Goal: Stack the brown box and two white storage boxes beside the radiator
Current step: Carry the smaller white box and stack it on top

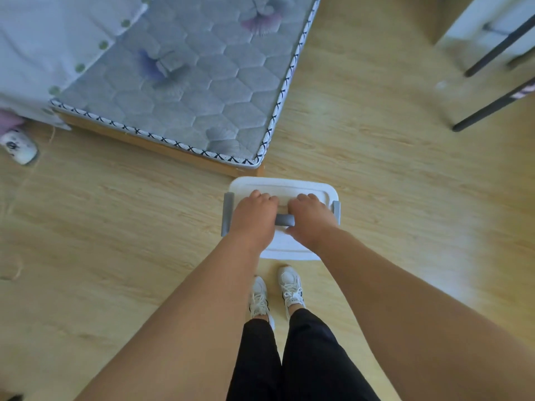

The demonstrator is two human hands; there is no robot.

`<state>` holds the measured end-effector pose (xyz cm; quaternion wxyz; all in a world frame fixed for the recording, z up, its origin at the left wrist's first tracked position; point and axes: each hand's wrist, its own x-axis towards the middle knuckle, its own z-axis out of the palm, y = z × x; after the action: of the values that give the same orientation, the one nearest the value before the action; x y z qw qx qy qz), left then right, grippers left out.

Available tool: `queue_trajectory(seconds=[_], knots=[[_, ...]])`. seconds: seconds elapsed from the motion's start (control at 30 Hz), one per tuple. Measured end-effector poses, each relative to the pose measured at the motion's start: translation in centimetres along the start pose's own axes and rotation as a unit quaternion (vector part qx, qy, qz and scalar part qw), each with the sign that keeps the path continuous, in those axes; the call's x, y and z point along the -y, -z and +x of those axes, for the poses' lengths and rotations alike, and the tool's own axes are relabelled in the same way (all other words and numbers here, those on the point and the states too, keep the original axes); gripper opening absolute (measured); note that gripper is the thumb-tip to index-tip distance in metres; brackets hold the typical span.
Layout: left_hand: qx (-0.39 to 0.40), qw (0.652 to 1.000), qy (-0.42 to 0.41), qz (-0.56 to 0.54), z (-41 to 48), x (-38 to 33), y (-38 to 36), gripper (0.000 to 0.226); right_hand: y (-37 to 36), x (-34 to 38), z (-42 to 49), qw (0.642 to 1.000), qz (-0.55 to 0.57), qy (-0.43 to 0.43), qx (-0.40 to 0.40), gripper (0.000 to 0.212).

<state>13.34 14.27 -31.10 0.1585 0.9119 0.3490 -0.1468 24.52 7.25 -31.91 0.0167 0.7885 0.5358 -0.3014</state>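
A white storage box (pixel 289 185) with a white lid and grey side clips is just in front of my feet, near the corner of the bed. A grey handle (pixel 284 220) runs across its lid. My left hand (pixel 254 215) and my right hand (pixel 308 218) both grip that handle, side by side, fingers curled around it. Whether the box rests on the floor or hangs above it cannot be told. No brown box, second white box or radiator is in sight.
A bed with a grey quilted mattress (pixel 188 82) fills the upper left, its wooden corner (pixel 259 170) close to the box. Black furniture legs (pixel 492 50) stand at the upper right. A white shoe (pixel 18 146) lies at the left on the wood floor.
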Motion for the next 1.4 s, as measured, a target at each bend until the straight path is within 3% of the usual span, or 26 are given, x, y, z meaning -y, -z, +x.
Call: queue_trajectory(seconds=[0.23, 0.63, 0.87, 1.03, 1.4], knots=[[-0.006, 0.999, -0.047, 0.012, -1.4, -2.2, 4.3, 0.016, 3.6, -0.1, -3.7, 0.998, 0.026, -0.041, -0.047, 0.021], [0.008, 0.963, -0.255, 0.080, -3.2, -11.1, 8.4, 0.016, 5.6, -3.3, -15.3, 0.966, 0.075, -0.194, -0.153, 0.025], [0.029, 0.926, -0.360, 0.112, -6.5, -19.8, 7.8, 0.015, 3.7, -6.5, -24.4, 0.917, 0.113, -0.312, -0.220, 0.019], [0.061, 0.869, -0.471, 0.137, -12.3, -29.9, 5.4, 0.015, 0.1, -10.2, -35.0, 0.854, 0.141, -0.432, -0.252, 0.019], [0.077, 0.784, -0.588, 0.185, -24.7, -48.9, -1.0, 0.015, -6.2, -17.5, -54.9, 0.763, 0.181, -0.552, -0.285, 0.018]])
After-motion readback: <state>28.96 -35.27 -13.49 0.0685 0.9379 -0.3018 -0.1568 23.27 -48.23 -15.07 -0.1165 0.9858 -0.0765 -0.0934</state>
